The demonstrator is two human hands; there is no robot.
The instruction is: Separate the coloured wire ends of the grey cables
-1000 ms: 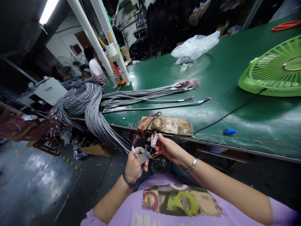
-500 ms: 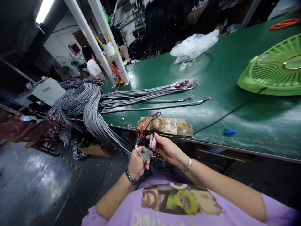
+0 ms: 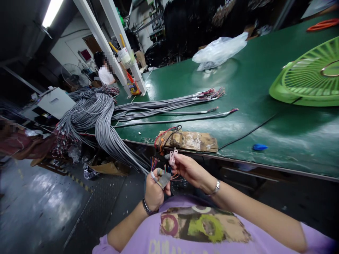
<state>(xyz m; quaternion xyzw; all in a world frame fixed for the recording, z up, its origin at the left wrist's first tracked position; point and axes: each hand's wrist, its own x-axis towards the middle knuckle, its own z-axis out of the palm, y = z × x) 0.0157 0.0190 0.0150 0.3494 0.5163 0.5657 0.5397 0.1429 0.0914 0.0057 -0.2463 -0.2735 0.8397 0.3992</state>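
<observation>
left grip [image 3: 155, 191] dropped slightly since earlier frame, wires [image 3: 154, 163] along. it clasped wires before near edge of counter [image 3: 238, 150]. right grip [image 3: 190, 171] pinched pink clip [image 3: 173, 158], just right of wires; orange strands [image 3: 174, 176] pointed rightward, others upward.

I could read no words: pale lettering [image 3: 153, 246] on the lilac shirt [image 3: 205, 225] was cut off, the bright container's [image 3: 133, 88] print too small.

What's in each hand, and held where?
Left hand: a grey cable, by its end below the splayed wires. Right hand: a small pink two-pronged piece; exact grip point hidden.
</observation>
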